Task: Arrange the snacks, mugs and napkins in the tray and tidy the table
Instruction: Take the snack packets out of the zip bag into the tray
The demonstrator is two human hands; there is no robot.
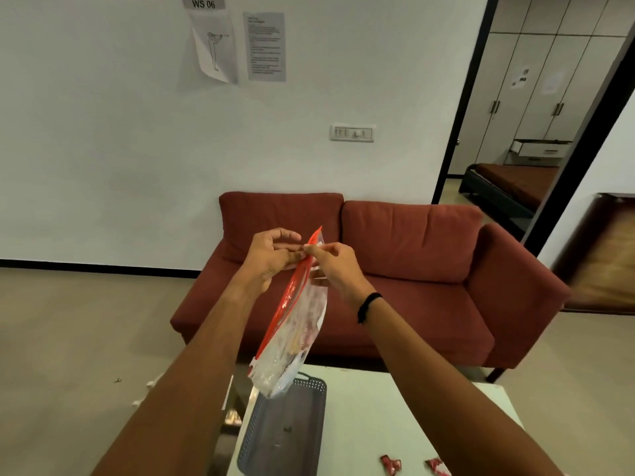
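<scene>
I hold a clear zip bag (295, 324) with a red zipper strip up in front of me, above the table. My left hand (271, 255) pinches the bag's top corner at the zipper. My right hand (335, 266) grips the same top edge from the other side. Some snack pieces show dimly inside the bag. Below it a grey perforated tray (309, 451) lies on the white table (378, 424), holding only a small scrap. Two red snack wrappers (391, 464) (436, 468) lie on the table near its front edge.
A red two-seat sofa (412, 255) stands just behind the table. The tiled floor (86, 338) lies to the left, with small bits of litter on it. An open doorway at the right leads to another room.
</scene>
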